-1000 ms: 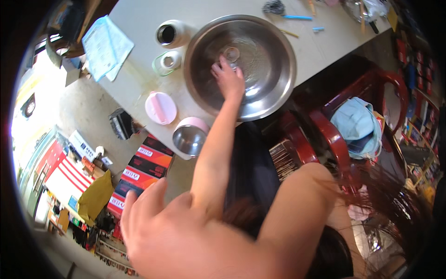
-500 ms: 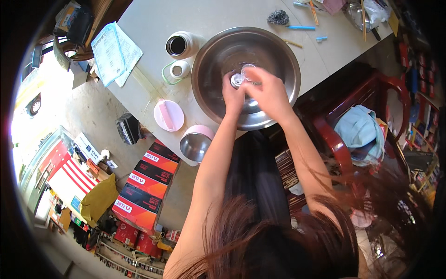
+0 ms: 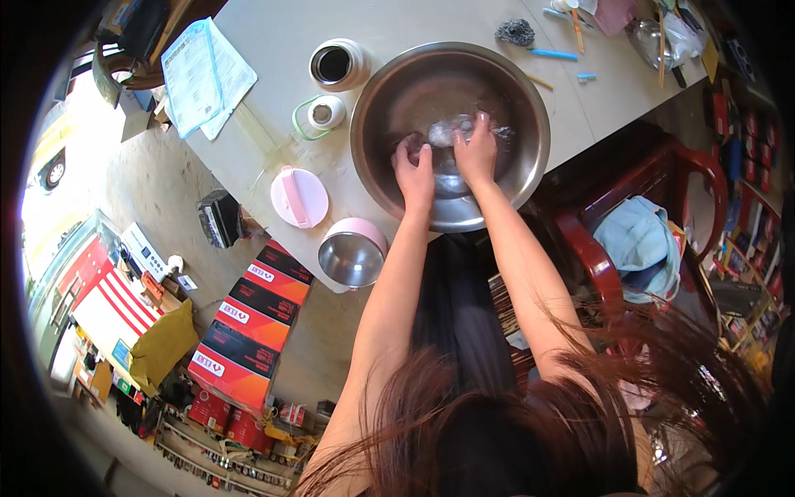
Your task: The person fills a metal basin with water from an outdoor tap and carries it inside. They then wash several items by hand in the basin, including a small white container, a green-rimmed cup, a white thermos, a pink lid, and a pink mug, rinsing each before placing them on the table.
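A wide steel basin [image 3: 532, 157] with water in it sits at the table's near edge, and both my hands are down inside it. On the left side of the basin, my left hand [image 3: 414, 176] has its fingers curled round something small and partly see-through, whose kind I cannot make out. To its right, my right hand [image 3: 475, 156] closes thumb and fingers at a whitish, shiny small piece [image 3: 442, 133] in the water; glare blurs its shape. Left of the basin stand a white bottle [image 3: 354, 62], a small white lid with a green loop [image 3: 328, 112], a pink lid with a strap [image 3: 300, 199] and a pink-rimmed steel cup [image 3: 354, 253].
Papers [image 3: 203, 79] lie at the table's far left. Beyond the basin are a steel-wool scrubber [image 3: 515, 32], a blue stick [image 3: 554, 55] and a small blue piece [image 3: 586, 77]. A red wooden chair [image 3: 592, 248] holding a light-blue cloth [image 3: 636, 236] stands right; stacked boxes [image 3: 240, 340] stand lower left.
My hands, together over the basin before, have moved apart and lower into it. The whitish piece has gone down with my right hand. The view has shifted slightly.
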Available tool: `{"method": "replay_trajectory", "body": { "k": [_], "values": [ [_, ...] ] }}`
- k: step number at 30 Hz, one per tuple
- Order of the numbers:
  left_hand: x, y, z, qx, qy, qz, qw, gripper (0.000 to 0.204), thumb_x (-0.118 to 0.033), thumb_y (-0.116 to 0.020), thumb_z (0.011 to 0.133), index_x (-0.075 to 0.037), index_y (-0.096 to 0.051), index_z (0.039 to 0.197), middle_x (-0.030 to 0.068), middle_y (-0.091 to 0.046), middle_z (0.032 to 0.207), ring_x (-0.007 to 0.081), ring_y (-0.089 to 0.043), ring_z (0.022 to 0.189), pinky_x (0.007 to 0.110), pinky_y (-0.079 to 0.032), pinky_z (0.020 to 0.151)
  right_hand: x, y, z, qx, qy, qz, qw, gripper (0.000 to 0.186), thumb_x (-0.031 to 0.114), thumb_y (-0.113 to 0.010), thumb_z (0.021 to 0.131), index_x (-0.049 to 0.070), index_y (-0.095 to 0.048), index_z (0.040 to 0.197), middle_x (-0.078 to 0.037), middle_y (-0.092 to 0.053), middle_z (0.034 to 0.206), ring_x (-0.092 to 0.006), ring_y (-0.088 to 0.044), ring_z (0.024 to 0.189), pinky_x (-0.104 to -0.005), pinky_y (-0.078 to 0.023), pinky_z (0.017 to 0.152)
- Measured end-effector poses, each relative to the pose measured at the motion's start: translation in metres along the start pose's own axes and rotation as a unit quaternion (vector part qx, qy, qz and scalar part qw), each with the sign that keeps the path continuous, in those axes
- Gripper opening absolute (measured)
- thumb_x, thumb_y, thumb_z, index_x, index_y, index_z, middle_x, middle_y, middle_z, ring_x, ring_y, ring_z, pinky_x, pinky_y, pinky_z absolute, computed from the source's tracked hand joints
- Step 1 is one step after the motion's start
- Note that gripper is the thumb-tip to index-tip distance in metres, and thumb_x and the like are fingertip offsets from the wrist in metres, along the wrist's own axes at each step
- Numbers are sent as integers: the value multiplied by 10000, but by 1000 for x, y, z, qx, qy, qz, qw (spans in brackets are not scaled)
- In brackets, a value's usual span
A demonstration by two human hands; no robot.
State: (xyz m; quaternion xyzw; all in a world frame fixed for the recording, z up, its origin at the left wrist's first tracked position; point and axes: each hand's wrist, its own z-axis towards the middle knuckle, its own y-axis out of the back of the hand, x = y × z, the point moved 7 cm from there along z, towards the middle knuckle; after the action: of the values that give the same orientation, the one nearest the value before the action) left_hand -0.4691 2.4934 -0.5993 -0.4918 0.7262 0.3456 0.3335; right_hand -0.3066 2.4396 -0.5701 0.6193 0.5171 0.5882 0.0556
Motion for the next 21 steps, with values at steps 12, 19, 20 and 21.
{"method": "replay_trajectory", "body": {
  "k": [12,19,20,21],
  "values": [
    [-43,-15,-17,139,23,-140,980,356,-89,-602,912,-44,-577,1264,95,-559,1259,167,-557,1102,285,-459,923,26,-3,-26,298,-49,451,840,553,-46,-551,885,80,-363,1389,-53,-483,1262,-117,-535,1078,-231,-511,781],
    [-83,-6,-18,87,-79,-40,992,302,-87,-686,843,-74,-673,1144,85,-593,1158,184,-554,1107,300,-465,914,46,14,-27,306,-66,471,825,582,-35,-543,881,59,-339,1418,-57,-507,1253,-116,-538,1091,-242,-510,799],
    [-94,-6,-20,66,-142,40,987,300,-100,-733,786,-103,-699,1084,82,-604,1106,220,-549,1071,336,-455,900,44,16,-27,310,-69,469,824,578,-32,-540,880,56,-342,1416,-59,-511,1249,-113,-540,1084,-243,-508,802],
    [-108,-5,-23,56,-194,102,974,305,-107,-746,765,-114,-703,1067,75,-605,1084,227,-543,1051,346,-446,894,46,17,-28,317,-70,467,823,575,-28,-537,879,52,-345,1415,-62,-516,1245,-111,-541,1077,-244,-506,805]
  ]
}}
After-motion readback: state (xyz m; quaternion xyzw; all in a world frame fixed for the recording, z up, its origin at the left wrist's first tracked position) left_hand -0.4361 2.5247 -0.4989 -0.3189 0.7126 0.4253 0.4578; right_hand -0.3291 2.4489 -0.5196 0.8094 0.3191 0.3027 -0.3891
